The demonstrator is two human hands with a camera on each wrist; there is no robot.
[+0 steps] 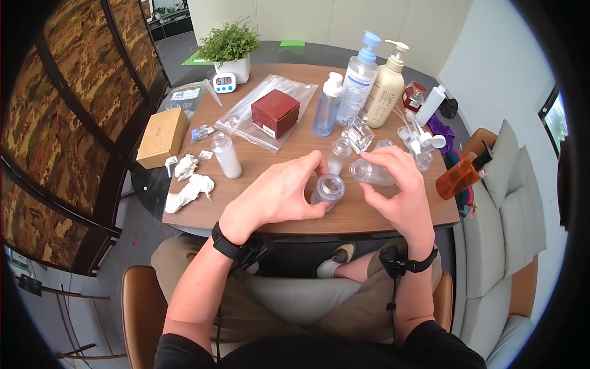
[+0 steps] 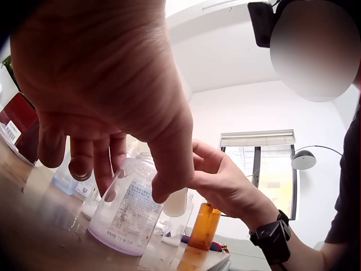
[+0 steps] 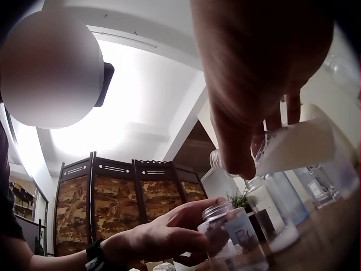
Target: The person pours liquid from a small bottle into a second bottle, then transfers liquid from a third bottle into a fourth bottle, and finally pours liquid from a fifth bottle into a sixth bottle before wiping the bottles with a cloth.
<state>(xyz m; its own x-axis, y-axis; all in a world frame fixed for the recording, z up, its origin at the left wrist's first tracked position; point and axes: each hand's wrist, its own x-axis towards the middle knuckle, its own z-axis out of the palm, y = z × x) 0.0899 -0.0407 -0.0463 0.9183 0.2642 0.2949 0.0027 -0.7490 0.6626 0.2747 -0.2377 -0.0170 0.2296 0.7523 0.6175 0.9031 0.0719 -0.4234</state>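
Observation:
My left hand (image 1: 276,194) holds a clear, faintly purple plastic bottle (image 1: 327,192) between thumb and fingers, close to the table's front edge. It is uncapped and stands nearly upright; a printed label covers part of its side in the left wrist view. My right hand (image 1: 402,190) grips a second clear bottle (image 3: 304,144) tipped on its side, its mouth pointing left toward the first one. Whitish stuff fills much of this tipped bottle. Behind and between the hands stands another open clear bottle (image 1: 339,154) with something white at its bottom.
A whitish open bottle (image 1: 227,157), crumpled tissues (image 1: 190,190) and a cardboard box (image 1: 163,138) are on the left. Behind are a dark red box (image 1: 275,114) on a plastic bag and several pump bottles (image 1: 357,80). Loose pump heads (image 1: 423,140) and an amber bottle (image 1: 460,176) stand right.

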